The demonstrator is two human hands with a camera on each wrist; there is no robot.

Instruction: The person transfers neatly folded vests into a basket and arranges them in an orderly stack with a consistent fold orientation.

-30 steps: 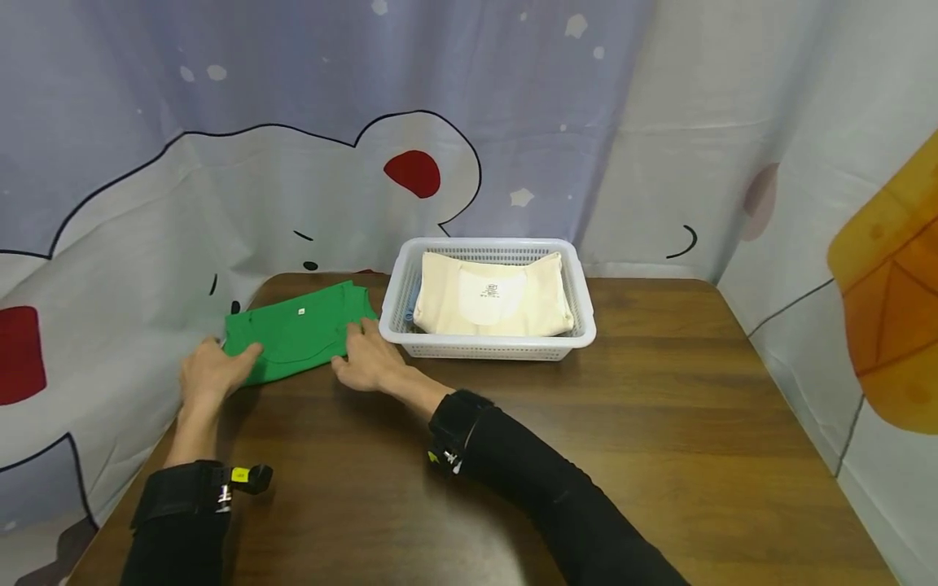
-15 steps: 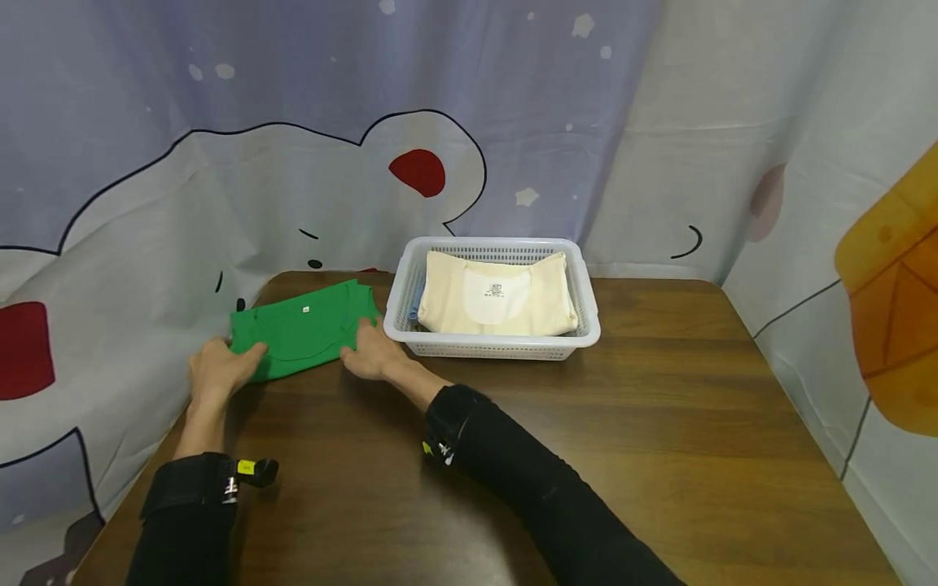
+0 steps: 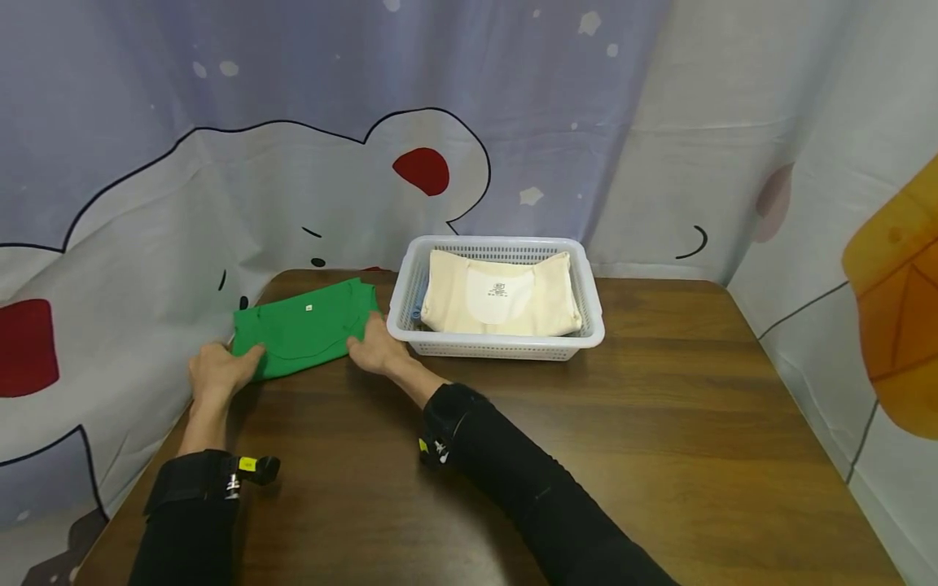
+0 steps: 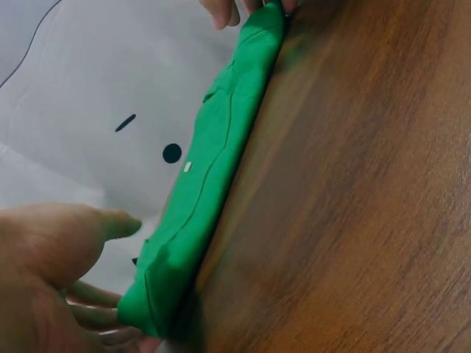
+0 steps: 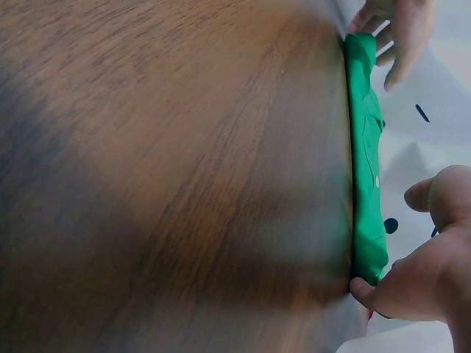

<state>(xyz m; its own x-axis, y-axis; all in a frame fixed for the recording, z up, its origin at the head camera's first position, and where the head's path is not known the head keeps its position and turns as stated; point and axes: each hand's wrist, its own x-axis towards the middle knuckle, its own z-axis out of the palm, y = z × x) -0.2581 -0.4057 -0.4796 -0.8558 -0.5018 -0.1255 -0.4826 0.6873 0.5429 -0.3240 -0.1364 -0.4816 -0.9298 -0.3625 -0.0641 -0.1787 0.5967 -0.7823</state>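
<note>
A folded green T-shirt [image 3: 308, 325] with a small white label lies flat at the table's back left. At its left end is my left hand [image 3: 220, 370]; in the left wrist view that hand's thumb [image 4: 121, 225] stands raised off the cloth, while its straight fingers touch the end. My right hand [image 3: 377, 350] is at the opposite end, beside the basket. In the right wrist view one digit of the right hand [image 5: 427, 272] touches the shirt's near corner and another stands apart from the cloth. Some right fingertips are hidden.
A white plastic basket [image 3: 498, 346] stands right of the shirt, holding a folded cream T-shirt [image 3: 498, 293] and something blue [image 3: 416, 312] at its left side. Brown wooden table [image 3: 586, 439] extends in front and to the right. A printed curtain [image 3: 293, 187] hangs behind.
The head view has shifted slightly. My right fingers have moved a little from the top of the green T-shirt toward its right end. The left hand stays at the left end.
</note>
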